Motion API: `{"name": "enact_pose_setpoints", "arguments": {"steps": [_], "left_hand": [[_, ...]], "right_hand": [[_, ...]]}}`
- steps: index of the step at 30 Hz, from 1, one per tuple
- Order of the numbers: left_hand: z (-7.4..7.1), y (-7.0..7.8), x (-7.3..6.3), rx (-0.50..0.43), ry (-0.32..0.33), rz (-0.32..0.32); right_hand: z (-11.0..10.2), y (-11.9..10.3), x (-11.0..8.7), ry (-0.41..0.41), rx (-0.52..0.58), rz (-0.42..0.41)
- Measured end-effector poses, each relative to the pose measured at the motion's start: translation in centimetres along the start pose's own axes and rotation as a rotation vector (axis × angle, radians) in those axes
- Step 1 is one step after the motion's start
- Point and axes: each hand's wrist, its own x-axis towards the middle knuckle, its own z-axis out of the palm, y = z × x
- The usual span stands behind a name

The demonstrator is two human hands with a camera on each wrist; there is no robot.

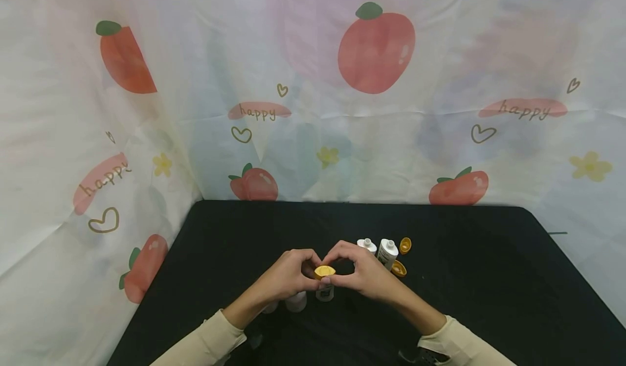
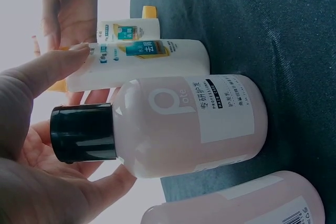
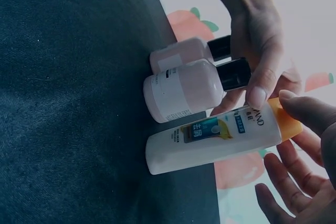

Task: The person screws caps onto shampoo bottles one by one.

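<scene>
Cream sleeves [image 1: 210, 338] lie nearer than the grip, where left hand [image 1: 292, 272] pinches white bottle [image 1: 325, 294] under its yellow cap [image 1: 325, 271], apparently to steady it, right hand [image 1: 367, 271] pinching that cap, pink bottles [image 2: 152, 153] leftward, uncapped bottles [image 1: 388, 252] beyond rightward.

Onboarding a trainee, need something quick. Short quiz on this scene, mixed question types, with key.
1. Multiple choice: the right hand has its thumb on the cap of the held white bottle. Cap colour? a) black b) white c) yellow
2. True or false: both pink bottles are uncapped.
3. Count: in the head view, how many loose yellow caps lie near the uncapped white bottles?

Key: 1. c, a yellow cap. 2. False; both wear black caps. 3. Two.
</scene>
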Motion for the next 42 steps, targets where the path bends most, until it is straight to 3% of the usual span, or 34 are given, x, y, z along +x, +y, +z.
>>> {"name": "enact_pose_setpoints", "arguments": {"steps": [11,19,31,42], "left_hand": [[-0.1,0.1,0.1,-0.016,-0.013,-0.010],[-0.2,0.5,0.2,0.030,-0.038,0.014],[-0.6,1.5,0.6,0.001,-0.099,0.077],[-1.2,3.1,1.5,-0.005,-0.105,0.064]], "right_hand": [[-0.2,-0.2,0.0,0.012,-0.008,-0.050],[-0.9,-0.8,0.0,0.028,-0.050,-0.080],[-2.9,-2.0,-0.5,0.024,0.018,-0.027],[-6.1,-2.6,-0.8,0.078,-0.081,0.022]]}}
